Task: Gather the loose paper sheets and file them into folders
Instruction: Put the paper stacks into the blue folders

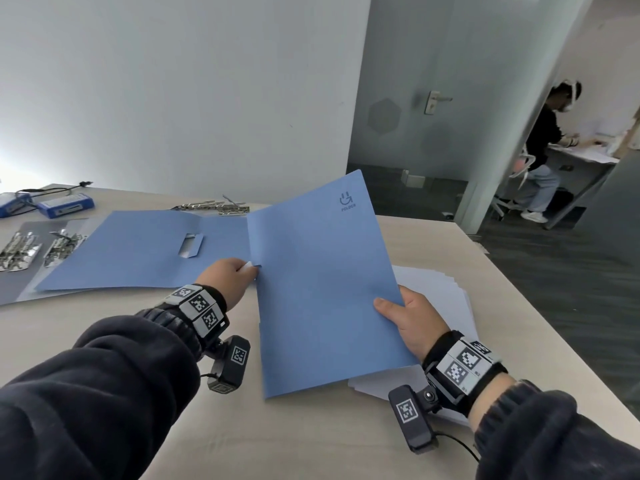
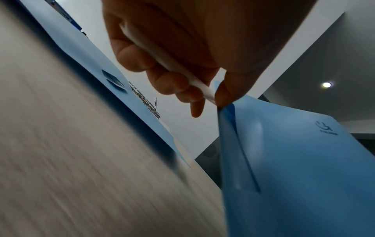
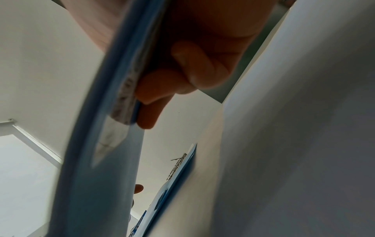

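Observation:
I hold a shut blue folder [image 1: 322,271] tilted above the table between both hands. My left hand [image 1: 225,275] pinches its left spine edge; in the left wrist view this hand [image 2: 217,97] also has its fingers curled round a thin white strip [image 2: 182,75] beside the folder [image 2: 294,160]. My right hand [image 1: 412,317] grips the right edge, thumb on top; the fingers [image 3: 154,102] press under the folder [image 3: 97,160]. A loose pile of white sheets [image 1: 446,296] lies under the folder on the right. A second blue folder [image 1: 138,251] lies opened flat to the left.
Heaps of metal clips [image 1: 20,251] lie at the left, more clips [image 1: 214,206] behind the open folder, and two blue boxes [image 1: 65,204] at the far left. The table's right edge [image 1: 519,306] runs close to the sheets. Another person [image 1: 543,143] sits at a desk beyond the doorway.

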`<state>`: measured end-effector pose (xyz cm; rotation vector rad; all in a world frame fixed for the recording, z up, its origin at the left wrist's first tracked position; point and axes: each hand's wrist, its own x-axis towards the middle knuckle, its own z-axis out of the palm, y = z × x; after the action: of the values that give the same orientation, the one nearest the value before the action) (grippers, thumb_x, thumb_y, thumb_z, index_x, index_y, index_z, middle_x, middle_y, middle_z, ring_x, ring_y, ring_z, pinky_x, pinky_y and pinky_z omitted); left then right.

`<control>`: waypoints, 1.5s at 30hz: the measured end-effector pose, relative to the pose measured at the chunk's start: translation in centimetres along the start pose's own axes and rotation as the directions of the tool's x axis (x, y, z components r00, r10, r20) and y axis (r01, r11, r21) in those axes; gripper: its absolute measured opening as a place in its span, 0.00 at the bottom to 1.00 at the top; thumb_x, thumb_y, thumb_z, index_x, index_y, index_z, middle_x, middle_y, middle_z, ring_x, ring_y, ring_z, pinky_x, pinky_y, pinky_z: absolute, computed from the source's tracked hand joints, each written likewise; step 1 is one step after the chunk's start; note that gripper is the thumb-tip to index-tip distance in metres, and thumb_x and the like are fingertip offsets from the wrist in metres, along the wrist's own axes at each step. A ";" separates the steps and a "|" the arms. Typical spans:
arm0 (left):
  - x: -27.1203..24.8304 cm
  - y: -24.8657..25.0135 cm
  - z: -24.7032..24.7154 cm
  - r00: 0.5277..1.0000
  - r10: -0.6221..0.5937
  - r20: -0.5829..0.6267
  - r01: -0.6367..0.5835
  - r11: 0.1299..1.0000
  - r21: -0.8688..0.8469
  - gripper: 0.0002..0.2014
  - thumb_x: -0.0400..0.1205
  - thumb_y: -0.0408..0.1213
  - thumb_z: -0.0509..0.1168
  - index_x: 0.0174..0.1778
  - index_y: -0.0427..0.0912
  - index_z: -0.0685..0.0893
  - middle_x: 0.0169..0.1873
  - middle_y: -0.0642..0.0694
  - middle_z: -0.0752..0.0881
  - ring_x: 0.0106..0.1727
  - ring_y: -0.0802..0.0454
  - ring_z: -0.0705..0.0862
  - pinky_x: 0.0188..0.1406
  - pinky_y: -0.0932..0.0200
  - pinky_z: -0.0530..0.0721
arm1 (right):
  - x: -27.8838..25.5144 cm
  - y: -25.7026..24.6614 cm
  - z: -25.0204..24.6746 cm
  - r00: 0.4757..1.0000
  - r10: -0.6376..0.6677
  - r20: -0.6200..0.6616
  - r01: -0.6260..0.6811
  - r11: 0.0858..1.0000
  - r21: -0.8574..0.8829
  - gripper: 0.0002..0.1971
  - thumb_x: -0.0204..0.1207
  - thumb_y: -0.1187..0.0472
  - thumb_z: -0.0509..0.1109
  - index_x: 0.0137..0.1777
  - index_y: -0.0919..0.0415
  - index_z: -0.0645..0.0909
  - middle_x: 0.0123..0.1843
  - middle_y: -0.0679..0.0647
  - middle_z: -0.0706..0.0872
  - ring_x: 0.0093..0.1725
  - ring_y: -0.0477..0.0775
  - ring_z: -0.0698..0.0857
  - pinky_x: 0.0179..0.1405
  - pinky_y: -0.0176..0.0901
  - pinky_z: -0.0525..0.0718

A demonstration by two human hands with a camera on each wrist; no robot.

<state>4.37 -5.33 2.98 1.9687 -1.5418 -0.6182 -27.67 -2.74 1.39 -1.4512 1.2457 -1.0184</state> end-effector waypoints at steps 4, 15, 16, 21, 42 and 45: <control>-0.8 1.1 1.9 0.978 -0.145 0.149 0.197 0.875 -0.441 0.08 0.86 0.40 0.55 0.52 0.41 0.78 0.44 0.42 0.85 0.41 0.41 0.87 0.38 0.52 0.84 | 0.2 0.1 0.5 1.000 -0.007 -0.014 0.007 0.999 0.045 0.10 0.85 0.67 0.67 0.57 0.55 0.87 0.51 0.53 0.94 0.50 0.58 0.93 0.53 0.56 0.90; -2.1 1.6 4.6 0.965 -0.225 0.137 0.250 0.616 -0.747 0.20 0.73 0.32 0.64 0.62 0.39 0.80 0.53 0.34 0.87 0.54 0.33 0.87 0.52 0.39 0.85 | 0.8 0.8 0.6 0.999 0.031 -0.024 -0.028 0.995 0.099 0.09 0.84 0.69 0.67 0.57 0.59 0.87 0.52 0.56 0.94 0.53 0.63 0.92 0.55 0.59 0.90; -2.2 1.7 4.6 0.966 -0.211 0.152 0.248 0.576 -0.779 0.19 0.76 0.29 0.63 0.64 0.38 0.80 0.55 0.34 0.87 0.53 0.34 0.87 0.52 0.39 0.86 | 0.9 0.9 0.3 0.999 0.042 -0.024 -0.040 0.993 0.111 0.09 0.84 0.69 0.67 0.57 0.59 0.87 0.53 0.57 0.94 0.52 0.63 0.92 0.55 0.59 0.89; -3.8 1.6 6.1 0.933 -0.082 0.351 0.334 0.562 -0.757 0.22 0.78 0.20 0.61 0.65 0.44 0.80 0.55 0.35 0.87 0.46 0.36 0.87 0.35 0.48 0.88 | 1.9 0.8 -1.2 0.988 0.139 -0.073 -0.124 0.975 0.183 0.09 0.85 0.66 0.67 0.60 0.60 0.86 0.56 0.60 0.93 0.51 0.62 0.92 0.54 0.56 0.89; 0.5 3.9 10.1 0.924 -0.090 0.372 0.373 0.429 -0.823 0.19 0.84 0.47 0.69 0.70 0.46 0.80 0.58 0.42 0.89 0.38 0.48 0.90 0.26 0.56 0.84 | 8.4 1.3 0.7 0.814 0.563 -0.142 -0.361 0.683 0.635 0.12 0.87 0.62 0.64 0.43 0.65 0.79 0.23 0.54 0.84 0.17 0.44 0.81 0.12 0.31 0.76; 0.3 3.4 10.2 0.925 -0.066 0.373 0.365 0.424 -0.829 0.14 0.85 0.44 0.67 0.64 0.43 0.82 0.52 0.40 0.92 0.40 0.47 0.91 0.31 0.54 0.86 | 11.4 1.4 0.9 0.802 0.566 -0.191 -0.334 0.690 0.642 0.11 0.88 0.59 0.65 0.45 0.64 0.79 0.29 0.55 0.83 0.16 0.43 0.80 0.12 0.31 0.75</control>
<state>-4.70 -7.75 -2.21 1.2231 -0.7313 -1.5277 -25.48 -14.02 0.01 -0.4237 1.3121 -1.2097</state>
